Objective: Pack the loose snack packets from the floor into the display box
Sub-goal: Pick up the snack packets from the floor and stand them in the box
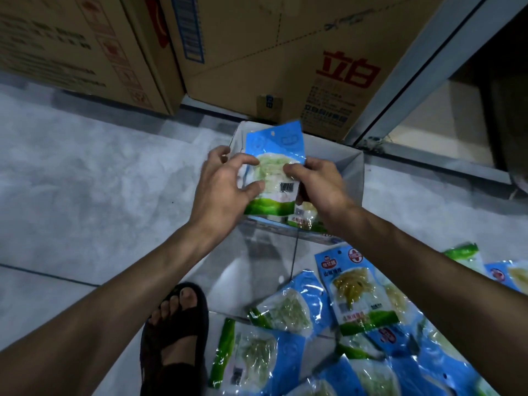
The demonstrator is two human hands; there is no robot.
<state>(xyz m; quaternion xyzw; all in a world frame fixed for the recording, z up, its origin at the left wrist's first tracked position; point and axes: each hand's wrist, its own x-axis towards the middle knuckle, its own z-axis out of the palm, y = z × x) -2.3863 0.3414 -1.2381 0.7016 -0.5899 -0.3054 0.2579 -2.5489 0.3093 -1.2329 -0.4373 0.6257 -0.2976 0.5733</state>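
Over white cardboard display box (353,172), 12 o'clock: left hand (225,181), right hand (317,185) fingers (246,160) grasping blue-green plastic snack packet (275,147). Step: loading. Next: lower upright; loose packets (363,292) wait, 5 o'clock.

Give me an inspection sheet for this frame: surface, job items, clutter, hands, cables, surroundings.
Surface: grey tiled floor.
Job's things: blue-and-green plastic snack packet held above the open white cardboard display box; another packet below it in the box; pile of loose packets on the floor, lower right.
Clutter: nothing seen.
Grippers: left hand and right hand both grip the held packet.
Cables: nothing seen.
Surroundings: brown cardboard cartons behind the box; grey metal door frame; dark-sandalled foot.
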